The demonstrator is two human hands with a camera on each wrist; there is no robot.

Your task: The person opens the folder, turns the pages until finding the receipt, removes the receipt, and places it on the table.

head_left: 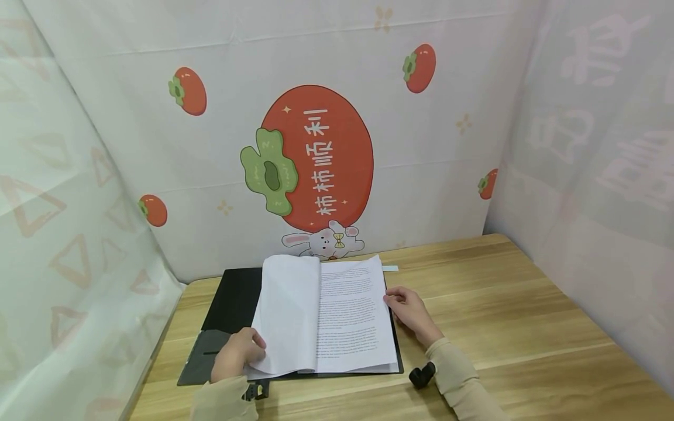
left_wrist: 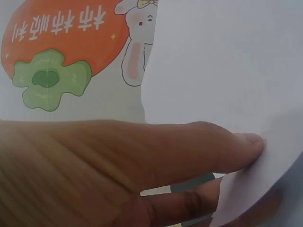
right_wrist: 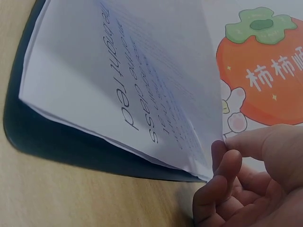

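A black folder (head_left: 231,298) lies opened on the table with a stack of paper in it. White sheets (head_left: 289,310) are turned over to the left, their blank side up and bowed along the fold. To the right of the fold shows a printed page (head_left: 350,321). My left hand (head_left: 239,352) pinches the edge of the turned sheets, thumb (left_wrist: 227,149) on top and fingers partly hidden behind the paper. At the right edge of the printed page, my right hand (head_left: 413,314) pinches the paper (right_wrist: 156,94) between thumb and index finger. That page lifts a little there.
The wooden table (head_left: 474,304) runs on to the right of the folder. A pale tab (head_left: 390,268) sticks out at the folder's upper right. White cloth (head_left: 447,146) with persimmon pictures stands behind the table, with more cloth at both sides. Small black devices sit at both wrists.
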